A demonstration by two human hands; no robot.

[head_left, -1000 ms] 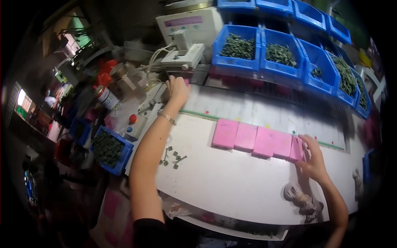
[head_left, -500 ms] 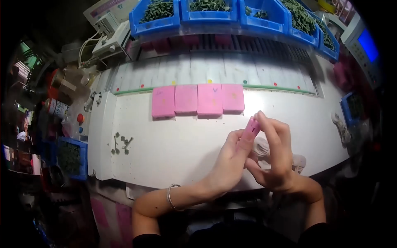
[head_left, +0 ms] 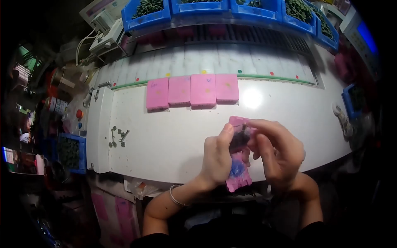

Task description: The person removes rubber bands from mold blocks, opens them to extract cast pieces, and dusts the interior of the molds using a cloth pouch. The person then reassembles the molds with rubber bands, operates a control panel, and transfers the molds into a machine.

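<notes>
An opened pink rubber mold (head_left: 242, 184) is held above the white worktop, its two parts spread apart. A dark patch shows on its upper part, and a blue translucent patch (head_left: 237, 168) on the lower part. My left hand (head_left: 218, 155) grips the mold from the left, thumb along its edge. From the right, my right hand (head_left: 281, 151) has bent fingers closed at the upper part; whether a small piece is between them is hidden. Beyond my hands, several closed pink mold blocks (head_left: 202, 91) stand in a row.
Blue bins (head_left: 147, 20) of small green pieces line the back. Several green branched pieces (head_left: 119, 136) lie on the worktop (head_left: 165, 144) at left. Another blue bin (head_left: 84, 155) is at the far left. A white cord (head_left: 342, 120) lies at right.
The mold in my hands was closed and edge-on; now it is folded open and lower, showing its inner faces. The camera view has shifted slightly.
</notes>
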